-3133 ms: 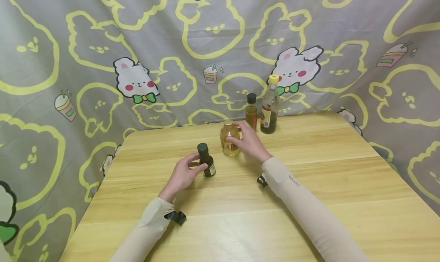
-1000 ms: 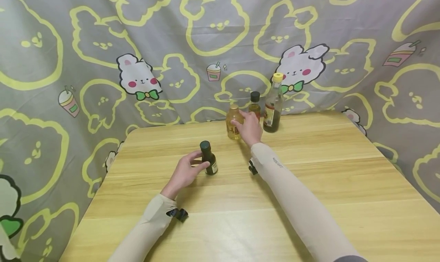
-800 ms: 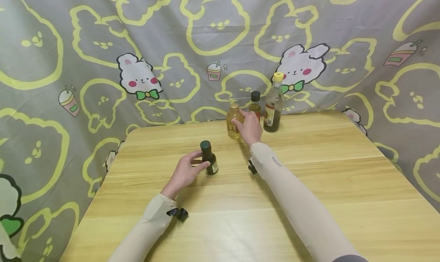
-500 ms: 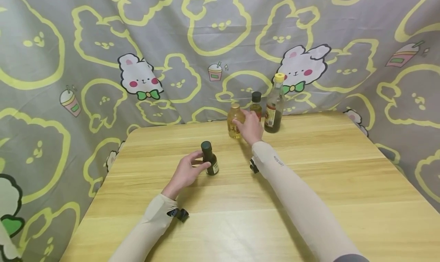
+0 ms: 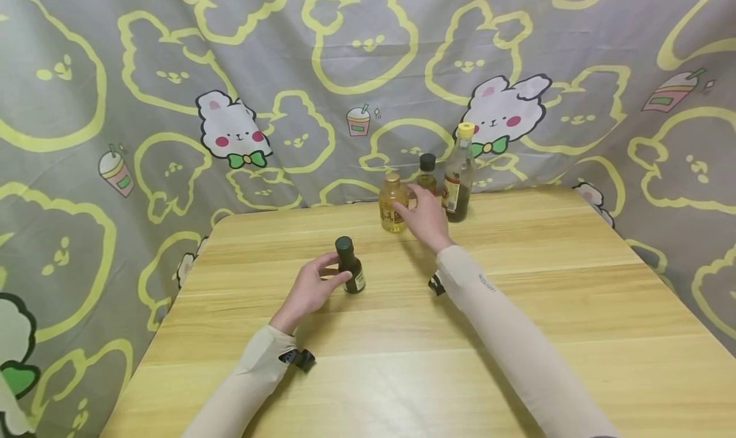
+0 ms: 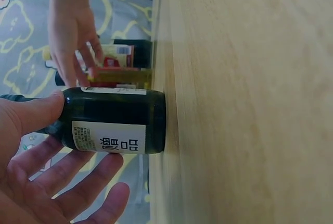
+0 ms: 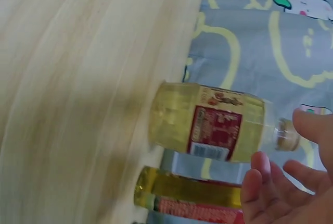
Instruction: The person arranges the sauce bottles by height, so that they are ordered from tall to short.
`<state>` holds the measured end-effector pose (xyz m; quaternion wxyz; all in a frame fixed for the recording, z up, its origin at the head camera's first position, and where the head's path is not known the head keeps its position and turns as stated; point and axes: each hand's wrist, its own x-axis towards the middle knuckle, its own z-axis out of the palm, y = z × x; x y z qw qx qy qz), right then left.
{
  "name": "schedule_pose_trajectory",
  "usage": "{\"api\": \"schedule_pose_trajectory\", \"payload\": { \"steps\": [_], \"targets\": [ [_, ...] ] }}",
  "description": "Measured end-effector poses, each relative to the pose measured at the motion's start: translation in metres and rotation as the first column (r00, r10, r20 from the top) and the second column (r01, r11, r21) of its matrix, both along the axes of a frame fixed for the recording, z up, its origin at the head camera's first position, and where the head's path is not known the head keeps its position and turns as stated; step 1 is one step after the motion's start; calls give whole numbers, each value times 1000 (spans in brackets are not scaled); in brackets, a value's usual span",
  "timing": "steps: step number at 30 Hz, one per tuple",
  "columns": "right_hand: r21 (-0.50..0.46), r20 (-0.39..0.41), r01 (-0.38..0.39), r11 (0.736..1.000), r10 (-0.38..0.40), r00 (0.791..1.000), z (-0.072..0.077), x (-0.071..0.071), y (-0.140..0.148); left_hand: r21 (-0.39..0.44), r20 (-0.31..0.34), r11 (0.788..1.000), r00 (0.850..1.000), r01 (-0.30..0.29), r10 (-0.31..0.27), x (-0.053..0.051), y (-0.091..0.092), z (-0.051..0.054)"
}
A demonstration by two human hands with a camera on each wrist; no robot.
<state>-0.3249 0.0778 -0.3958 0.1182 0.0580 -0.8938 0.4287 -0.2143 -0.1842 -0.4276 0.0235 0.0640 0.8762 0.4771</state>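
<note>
My left hand (image 5: 312, 286) holds a small dark green bottle (image 5: 354, 278) upright on the table, thumb and fingers at its neck and shoulder. Its white label (image 6: 109, 137) shows in the left wrist view. Farther back, a bottle of pale yellow oil (image 5: 392, 211) with a gold cap stands upright. Just to the right of it is my right hand (image 5: 427, 218). In the right wrist view its thumb and fingers (image 7: 307, 174) are spread apart near the oil bottle's cap, gripping nothing. A slim black-capped oil bottle (image 5: 427, 181) stands behind this hand, partly hidden.
At the back right a tall bottle with a yellow cap (image 5: 457, 182) holds dark liquid, beside the slim bottle. All stand on a light wooden table (image 5: 368, 374). A grey patterned curtain (image 5: 259, 74) hangs right behind the table's far edge.
The pale yellow oil bottle has moved back, close to the slim bottle. My right hand has then let go and drawn slightly right, off it. My left hand and the dark bottle stayed.
</note>
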Motion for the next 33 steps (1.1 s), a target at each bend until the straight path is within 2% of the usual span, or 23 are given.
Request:
{"api": "schedule_pose_trajectory", "payload": {
  "steps": [3,7,15,22,27,33],
  "targets": [
    [-1,-29,-35,999,35,999,1,8,10,3,1,1000,1000,3,-3,0,1,0],
    [46,-78,-57,997,60,995,-1,17,24,1,4,1000,1000,7,-7,-1,3,0],
    [63,-27,-76,995,78,997,-9,35,46,-4,-8,1000,1000,13,-13,-4,4,-1],
    [107,-13,-124,987,126,992,-4,49,52,2,-3,1000,1000,4,-4,-7,1,-1],
    [117,-45,-135,984,141,989,3,56,56,2,-6,1000,1000,0,0,-14,2,0],
    [113,-21,-152,982,155,988,4,61,58,16,-10,1000,1000,-2,2,-32,10,-3]
  ]
}}
